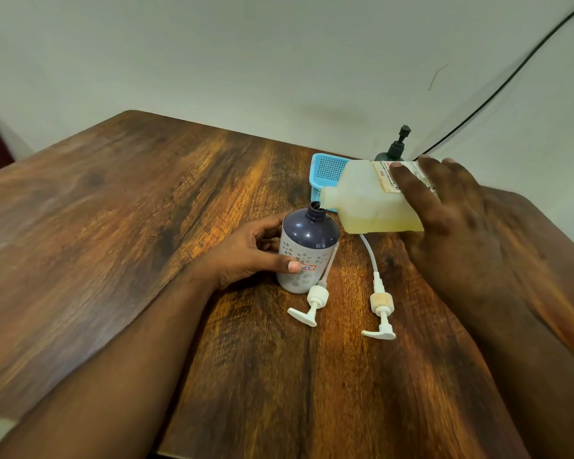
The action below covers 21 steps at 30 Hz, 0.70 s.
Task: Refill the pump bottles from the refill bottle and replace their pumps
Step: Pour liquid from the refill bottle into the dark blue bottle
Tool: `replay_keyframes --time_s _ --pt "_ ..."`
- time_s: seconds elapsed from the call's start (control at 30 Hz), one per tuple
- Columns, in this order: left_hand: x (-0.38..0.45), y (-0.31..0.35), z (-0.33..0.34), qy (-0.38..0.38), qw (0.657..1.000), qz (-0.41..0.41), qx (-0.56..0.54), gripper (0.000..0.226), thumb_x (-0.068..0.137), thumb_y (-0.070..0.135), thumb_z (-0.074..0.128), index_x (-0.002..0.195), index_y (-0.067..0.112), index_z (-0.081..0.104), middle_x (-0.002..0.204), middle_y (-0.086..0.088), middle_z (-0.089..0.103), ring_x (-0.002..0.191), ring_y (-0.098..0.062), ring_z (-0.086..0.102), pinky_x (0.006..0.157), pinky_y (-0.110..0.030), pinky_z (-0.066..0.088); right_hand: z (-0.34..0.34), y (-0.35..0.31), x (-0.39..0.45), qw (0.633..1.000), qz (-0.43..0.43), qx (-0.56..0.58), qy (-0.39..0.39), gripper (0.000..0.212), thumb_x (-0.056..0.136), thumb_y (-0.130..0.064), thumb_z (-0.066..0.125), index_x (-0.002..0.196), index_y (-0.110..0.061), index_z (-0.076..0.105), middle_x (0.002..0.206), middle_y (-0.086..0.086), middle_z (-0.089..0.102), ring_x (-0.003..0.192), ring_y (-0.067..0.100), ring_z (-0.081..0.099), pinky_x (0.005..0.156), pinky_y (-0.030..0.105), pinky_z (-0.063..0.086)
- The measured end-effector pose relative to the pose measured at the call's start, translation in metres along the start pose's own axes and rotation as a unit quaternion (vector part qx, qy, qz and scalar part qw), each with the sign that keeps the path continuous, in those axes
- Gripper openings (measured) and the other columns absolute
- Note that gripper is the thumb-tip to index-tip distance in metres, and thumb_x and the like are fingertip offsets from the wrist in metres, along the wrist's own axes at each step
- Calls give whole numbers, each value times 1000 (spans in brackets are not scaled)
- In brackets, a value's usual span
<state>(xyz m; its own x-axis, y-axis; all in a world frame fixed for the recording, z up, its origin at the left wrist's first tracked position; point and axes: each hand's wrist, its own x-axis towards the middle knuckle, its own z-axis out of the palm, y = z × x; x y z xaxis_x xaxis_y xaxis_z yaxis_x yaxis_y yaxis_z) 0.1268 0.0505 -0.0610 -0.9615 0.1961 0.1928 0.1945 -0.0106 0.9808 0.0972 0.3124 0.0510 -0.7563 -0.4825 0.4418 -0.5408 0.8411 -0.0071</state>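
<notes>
A: Refill bottle [368, 200] first: we have it tipped onto its side, long axis close to level and running from our right hand [444, 207] leftward, its spout touching the open neck of the purple pump bottle [307, 246]. Yellowish liquid is pooled along its lower side.

B: And our grips?

A: Our right hand is wrapped over the label end, fingers [408, 180] spread across the top and pressed onto it. Our left hand [249, 253] is curled round the purple bottle from the left, thumb across its pale front, holding it upright on the wooden table [113, 226].

B: So the pour hangs on spout over neck. Which way is the neck from our right hand?

A: Left and a little lower. The opening is narrow, so we'd judge that lifting the label end further must keep the spout seated there, or liquid runs down the dark shoulder. We can't make out a stream at the neck.

B: The pumps?

A: Both off. One white pump [314, 301] lies just beside the purple bottle, its tube slanting against the bottle's right side. The second pump [380, 303] lies to its right, tube curving back under the refill bottle. Our left hand is nearer the first.

B: Anything else out?

A: A dark pump bottle [395, 149] with its pump on, behind a blue basket [327, 170] by the wall.
</notes>
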Motion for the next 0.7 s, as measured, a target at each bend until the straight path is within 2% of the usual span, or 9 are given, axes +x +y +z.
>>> replay_keyframes --time_s 0.17,0.23,0.4,0.57,0.7 --pt "2 -1 -1 4 1000 -4 9 69 74 3 79 135 27 56 131 6 66 122 -11 60 94 -20 50 -2 -1 0 1000 0 4 1 70 84 -32 56 149 -22 31 155 18 27 144 40 18 110 64 23" --pt "2 -1 -1 6 1000 -5 14 70 73 5 80 136 26 55 131 6 66 123 -11 60 94 -22 51 -1 -1 0 1000 0 8 4 69 85 -29 58 148 -21 32 155 18 28 144 40 18 110 64 23" --pt "0 1 0 5 1000 -4 10 68 70 17 83 131 35 58 130 8 66 121 -8 60 92 -17 50 1 1 0 1000 -2 3 12 69 85 -25 63 148 -21 33 154 19 29 144 40 19 109 64 24" --pt "1 1 -1 -3 1000 4 17 65 76 7 80 126 44 61 130 11 66 119 -5 61 91 -14 49 1 0 1 1000 4 -2 -1 72 86 -24 65 149 -24 30 157 16 25 145 37 15 112 63 22" --pt "1 1 -1 1 1000 2 15 65 72 15 82 127 42 61 130 11 65 120 -5 60 91 -14 49 -1 0 1 1000 1 -7 -3 72 87 -25 64 149 -23 29 157 16 25 145 37 15 111 63 23"
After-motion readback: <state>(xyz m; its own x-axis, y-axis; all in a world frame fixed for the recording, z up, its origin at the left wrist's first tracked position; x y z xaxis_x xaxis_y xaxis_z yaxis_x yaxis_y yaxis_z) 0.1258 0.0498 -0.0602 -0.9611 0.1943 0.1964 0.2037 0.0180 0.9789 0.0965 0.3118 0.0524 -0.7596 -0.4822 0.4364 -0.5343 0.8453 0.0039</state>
